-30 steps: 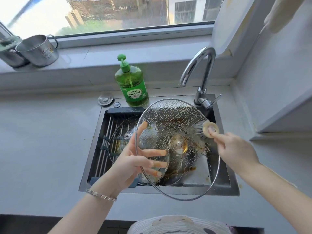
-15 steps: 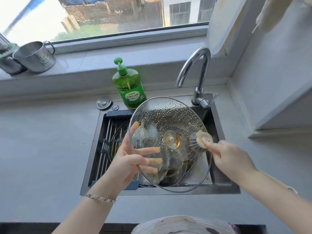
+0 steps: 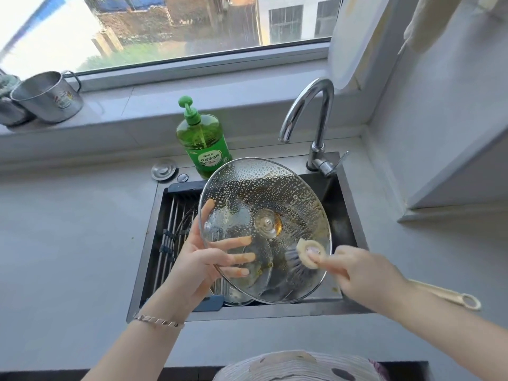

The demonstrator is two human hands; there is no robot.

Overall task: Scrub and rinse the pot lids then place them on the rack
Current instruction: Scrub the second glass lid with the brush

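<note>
Sunlit window (image 3: 170, 31) above grey counter (image 3: 68, 243)

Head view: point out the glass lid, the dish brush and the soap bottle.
Glass lid (image 3: 247, 193), head view, on the droplet-covered upper glass.
Dish brush (image 3: 312, 251), head view, on the cream back of its head.
Soap bottle (image 3: 202, 138), head view, on the green body above the label.

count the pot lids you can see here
2. One glass lid is held tilted over the sink by the left hand; a second lid lies on the rack behind it, mostly covered. More may be hidden underneath.
</note>
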